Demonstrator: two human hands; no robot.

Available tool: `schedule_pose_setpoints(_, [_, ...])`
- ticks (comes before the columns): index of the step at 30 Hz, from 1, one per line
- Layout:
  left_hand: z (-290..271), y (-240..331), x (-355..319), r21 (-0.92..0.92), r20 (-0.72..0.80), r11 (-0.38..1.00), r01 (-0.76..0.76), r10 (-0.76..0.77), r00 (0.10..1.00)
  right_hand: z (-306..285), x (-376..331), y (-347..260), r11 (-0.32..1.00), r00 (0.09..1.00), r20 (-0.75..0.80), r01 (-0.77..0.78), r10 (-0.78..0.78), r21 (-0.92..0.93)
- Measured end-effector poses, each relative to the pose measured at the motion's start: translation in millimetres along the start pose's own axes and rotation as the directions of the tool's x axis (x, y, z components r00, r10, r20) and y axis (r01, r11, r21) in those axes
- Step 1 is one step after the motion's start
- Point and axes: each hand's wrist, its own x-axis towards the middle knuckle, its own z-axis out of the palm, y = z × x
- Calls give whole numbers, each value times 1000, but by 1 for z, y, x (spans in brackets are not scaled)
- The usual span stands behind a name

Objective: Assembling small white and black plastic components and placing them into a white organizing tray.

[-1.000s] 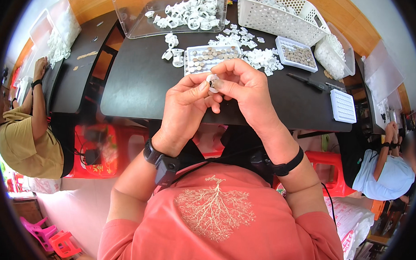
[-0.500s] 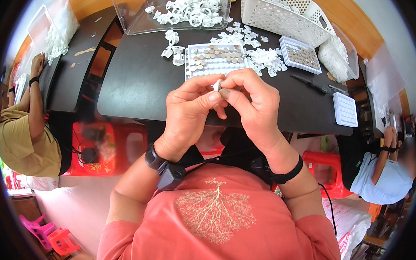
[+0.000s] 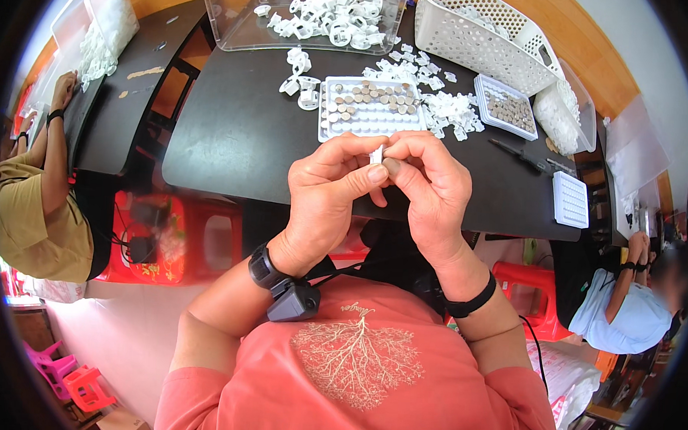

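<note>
White plastic piece (image 3: pixel 376 155) is up between both hands, over the near side of the dark table (image 3: pixel 241 128). Left hand (image 3: pixel 326 176) pinches it, thumb against fingers. Right hand (image 3: pixel 438 186) has thumb and forefinger at its right side; whether they grip, I cannot tell. Just beyond: white tray (image 3: pixel 371 128), small round discs (image 3: pixel 393 100) in it.

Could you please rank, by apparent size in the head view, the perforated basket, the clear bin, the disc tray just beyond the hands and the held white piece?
Largest to smallest:
- Perforated basket and clear bin: too alike to rank
- Disc tray
- Held white piece, partly hidden
</note>
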Motion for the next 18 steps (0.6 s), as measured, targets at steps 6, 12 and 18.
schedule_pose_setpoints(6, [1, 3, 0, 7, -4, 999, 54, -54, 999, -3, -2, 0, 997, 999, 3, 43, -42, -59])
schedule_pose_setpoints(12, [-3, 2, 0, 19, 49, 999, 37, -37, 998, -10, -1, 4, 949, 975, 74, 221, -210, -226])
schedule_pose_setpoints(18, [-4, 3, -1, 33, 78, 998, 57, -59, 995, -11, 4, 1, 920, 965, 103, 260, -240, -294])
